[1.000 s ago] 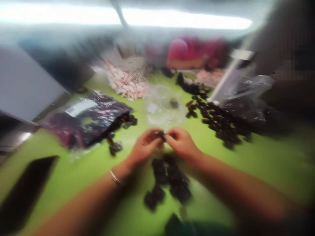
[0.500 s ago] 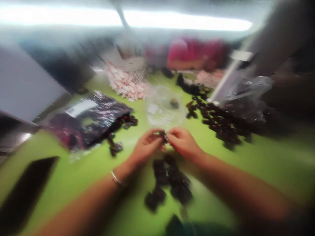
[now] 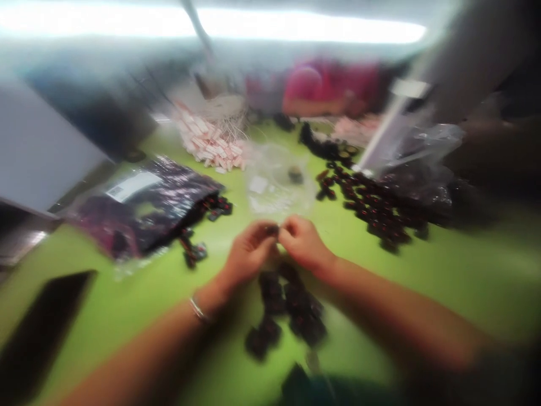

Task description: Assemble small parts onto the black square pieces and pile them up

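Between my two hands, over the middle of the green table (image 3: pixel 169 316), is a small dark part (image 3: pixel 271 230). My left hand (image 3: pixel 249 252) pinches it with thumb and fingers. My right hand (image 3: pixel 302 241) is closed at its right side, fingertips pressed together; what they hold, if anything, is hidden. Just beyond the hands lies a clear plastic bag (image 3: pixel 276 186) with small whitish pieces. Nearer to me, below the hands, sits a loose group of black parts (image 3: pixel 302 310), blurred.
At left lies a plastic bag of dark parts (image 3: pixel 152 203) with a white label, and a dark flat object (image 3: pixel 46 310). Pinkish-white pieces (image 3: pixel 211 144) are heaped behind. Many black parts (image 3: pixel 376 208) spread at right beside a clear bag (image 3: pixel 435 163). A person in pink (image 3: pixel 313 90) is across the table.
The whole view has shifted slightly, so the things appear a little further left and up. My hands stay together, and the dark part shows less between them.
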Available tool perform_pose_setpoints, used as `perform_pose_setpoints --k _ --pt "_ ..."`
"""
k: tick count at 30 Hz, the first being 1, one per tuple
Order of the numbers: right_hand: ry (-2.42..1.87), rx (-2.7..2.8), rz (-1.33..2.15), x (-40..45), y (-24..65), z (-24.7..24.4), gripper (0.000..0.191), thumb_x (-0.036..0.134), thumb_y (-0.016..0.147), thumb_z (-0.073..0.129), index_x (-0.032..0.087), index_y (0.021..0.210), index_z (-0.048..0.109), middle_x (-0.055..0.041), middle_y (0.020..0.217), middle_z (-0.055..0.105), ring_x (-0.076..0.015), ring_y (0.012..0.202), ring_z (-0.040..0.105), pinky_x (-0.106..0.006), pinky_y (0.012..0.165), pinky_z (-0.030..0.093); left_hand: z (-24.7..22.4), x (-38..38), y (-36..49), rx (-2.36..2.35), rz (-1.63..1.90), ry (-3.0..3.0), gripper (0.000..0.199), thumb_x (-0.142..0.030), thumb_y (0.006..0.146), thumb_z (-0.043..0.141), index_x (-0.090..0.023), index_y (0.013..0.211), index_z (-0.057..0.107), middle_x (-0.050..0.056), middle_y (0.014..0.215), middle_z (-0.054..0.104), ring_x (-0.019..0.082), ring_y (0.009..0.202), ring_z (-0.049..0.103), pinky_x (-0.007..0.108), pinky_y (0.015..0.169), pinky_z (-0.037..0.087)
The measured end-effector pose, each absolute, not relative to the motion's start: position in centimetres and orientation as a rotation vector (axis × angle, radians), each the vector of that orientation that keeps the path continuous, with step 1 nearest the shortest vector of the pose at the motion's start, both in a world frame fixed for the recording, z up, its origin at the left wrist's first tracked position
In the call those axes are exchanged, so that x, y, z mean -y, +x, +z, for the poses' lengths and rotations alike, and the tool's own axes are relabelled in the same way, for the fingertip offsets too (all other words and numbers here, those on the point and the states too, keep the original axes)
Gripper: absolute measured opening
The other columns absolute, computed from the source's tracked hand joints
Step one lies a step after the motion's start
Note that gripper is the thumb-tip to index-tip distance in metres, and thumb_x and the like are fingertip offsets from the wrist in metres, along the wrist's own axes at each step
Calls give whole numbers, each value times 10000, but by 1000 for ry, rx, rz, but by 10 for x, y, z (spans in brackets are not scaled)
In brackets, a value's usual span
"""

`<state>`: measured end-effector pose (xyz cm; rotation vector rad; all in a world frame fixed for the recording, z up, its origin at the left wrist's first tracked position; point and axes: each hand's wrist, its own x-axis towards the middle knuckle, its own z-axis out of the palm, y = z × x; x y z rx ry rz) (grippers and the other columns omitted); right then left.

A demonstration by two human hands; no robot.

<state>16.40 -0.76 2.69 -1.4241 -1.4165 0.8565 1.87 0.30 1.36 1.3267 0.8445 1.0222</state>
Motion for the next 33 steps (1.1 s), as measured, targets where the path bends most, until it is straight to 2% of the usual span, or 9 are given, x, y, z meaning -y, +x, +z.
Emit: perform_pose_setpoints --k 3,8,14,21,25,30,33 --pt "-1345 1371 995 8 166 28 127 242 705 529 192 603 474 52 536 476 -87 525 436 -215 500 374 10 -8 17 -780 995 1234 322 -261 763 704 -151 1046 597 5 677 641 129 598 610 270 609 503" --pt "-1317 1276 1287 9 172 36 183 304 734 565 181 615 500 70 485 472 -58 399 367 -209 404 297 2 -17 12 -671 920 1082 392 -292 752 726 -158 1090 579 23 709 672 113 605 615 245 623 492" --pt "-1364 1406 1099 7 173 35 125 213 710 548 180 599 502 44 534 521 -84 516 461 -220 511 383 4 -15 13 -706 924 1197 341 -271 778 697 -161 1078 577 9 693 649 122 607 614 265 627 502" --pt "-1405 1533 888 7 172 29 124 196 669 517 194 563 453 48 534 467 -98 534 417 -230 517 350 9 -4 16 -795 1029 1346 255 -201 762 692 -164 1011 653 35 798 673 133 662 617 271 653 505" --pt "-1379 1413 1024 7 170 35 137 218 687 539 189 571 474 50 520 485 -87 501 426 -218 491 360 7 -8 16 -748 1007 1172 332 -251 756 712 -161 1062 617 12 721 652 122 607 608 269 620 503" --pt "-1354 1213 1369 8 171 39 171 309 728 569 191 630 493 78 446 463 -60 332 330 -203 337 230 3 -16 13 -644 934 1014 381 -267 749 732 -158 1084 588 13 714 660 102 608 609 233 616 489" --pt "-1359 1275 1281 8 171 40 141 253 710 566 185 607 497 68 463 485 -64 380 386 -198 380 289 3 -17 13 -641 938 1053 369 -261 754 727 -157 1079 588 14 723 663 103 608 610 240 621 495"
